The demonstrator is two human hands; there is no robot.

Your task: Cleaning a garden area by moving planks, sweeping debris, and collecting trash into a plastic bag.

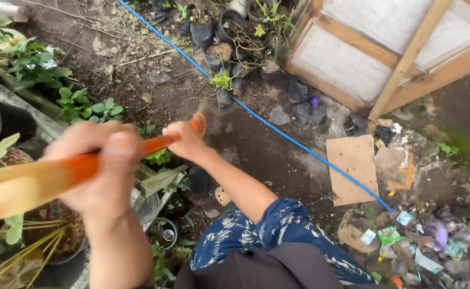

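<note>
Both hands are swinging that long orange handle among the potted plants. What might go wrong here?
The orange handle, gripped by the left hand and right hand, looks blurred with motion, so a swing may clip the leafy plants close beside it. The black nursery pots on the soil could get knocked over. The blue hose across the ground may trip a step.

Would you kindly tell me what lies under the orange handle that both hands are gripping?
Under the orange handle sit potted plants and green leaves on soil. The left hand and right hand cover parts of it, and whatever is directly beneath them is hidden.
</note>
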